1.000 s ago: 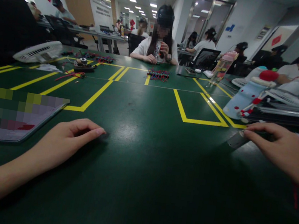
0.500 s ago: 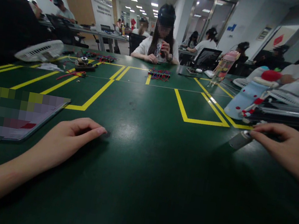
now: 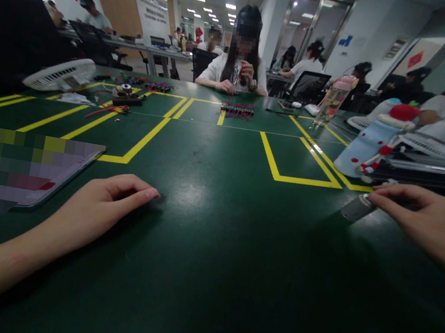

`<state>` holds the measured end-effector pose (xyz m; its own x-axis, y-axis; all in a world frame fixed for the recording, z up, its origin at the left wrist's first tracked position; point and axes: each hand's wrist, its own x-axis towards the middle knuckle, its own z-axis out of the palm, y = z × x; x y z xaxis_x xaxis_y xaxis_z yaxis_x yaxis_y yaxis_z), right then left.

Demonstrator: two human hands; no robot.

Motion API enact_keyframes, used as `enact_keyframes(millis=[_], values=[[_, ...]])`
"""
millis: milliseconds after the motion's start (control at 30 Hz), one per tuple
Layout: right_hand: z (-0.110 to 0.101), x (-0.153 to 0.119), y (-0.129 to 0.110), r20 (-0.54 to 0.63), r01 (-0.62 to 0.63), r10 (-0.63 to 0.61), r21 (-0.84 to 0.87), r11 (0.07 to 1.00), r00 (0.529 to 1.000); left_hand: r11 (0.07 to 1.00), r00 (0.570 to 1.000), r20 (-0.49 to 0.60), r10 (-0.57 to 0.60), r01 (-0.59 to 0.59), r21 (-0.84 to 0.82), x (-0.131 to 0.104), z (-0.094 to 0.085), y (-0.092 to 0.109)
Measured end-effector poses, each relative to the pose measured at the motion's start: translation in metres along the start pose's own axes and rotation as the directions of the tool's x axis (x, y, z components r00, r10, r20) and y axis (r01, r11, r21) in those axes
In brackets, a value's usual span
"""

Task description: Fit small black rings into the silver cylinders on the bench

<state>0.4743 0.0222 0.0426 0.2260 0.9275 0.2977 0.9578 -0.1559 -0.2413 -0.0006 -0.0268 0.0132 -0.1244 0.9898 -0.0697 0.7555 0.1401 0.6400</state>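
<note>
Cylinder: tilted, right side, just short of yellow tape; upper end pinched in right hand's grip. Lower end touching bench or not: cannot tell. Bottle stands close beyond, tightening the far side. Widest room: green stretch between the hands. Left hand low, fingers curled, thumb to forefinger; grip's contents cannot be told. Device edges its outer side.

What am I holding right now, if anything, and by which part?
Your right hand pinches a small grey cylinder by its upper end, between thumb and fingers. Whether your left hand holds anything cannot be told.
</note>
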Motion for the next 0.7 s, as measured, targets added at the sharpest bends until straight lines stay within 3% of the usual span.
enact_keyframes(millis=[67, 233, 533, 700], values=[[0.0, 0.0, 0.001, 0.02, 0.002, -0.003, 0.064, 0.998, 1.0, 1.0, 1.0, 0.016, 0.015, -0.015, -0.012, 0.002, 0.001, -0.005], [0.002, 0.004, 0.006, -0.006, -0.12, 0.121, 0.097, 0.988, 0.993, 0.999, 0.996, 0.081, 0.03, -0.028, -0.023, 0.005, -0.002, -0.011], [0.004, 0.005, 0.009, 0.032, -0.092, 0.09, 0.039, 0.995, 0.995, 1.0, 0.995, 0.101, -0.023, 0.025, -0.016, 0.0, -0.005, 0.002], [0.009, 0.002, 0.008, 0.098, 0.0, -0.01, 0.102, 0.995, 0.995, 1.0, 0.996, 0.088, -0.023, 0.025, -0.018, -0.002, -0.005, 0.006]])
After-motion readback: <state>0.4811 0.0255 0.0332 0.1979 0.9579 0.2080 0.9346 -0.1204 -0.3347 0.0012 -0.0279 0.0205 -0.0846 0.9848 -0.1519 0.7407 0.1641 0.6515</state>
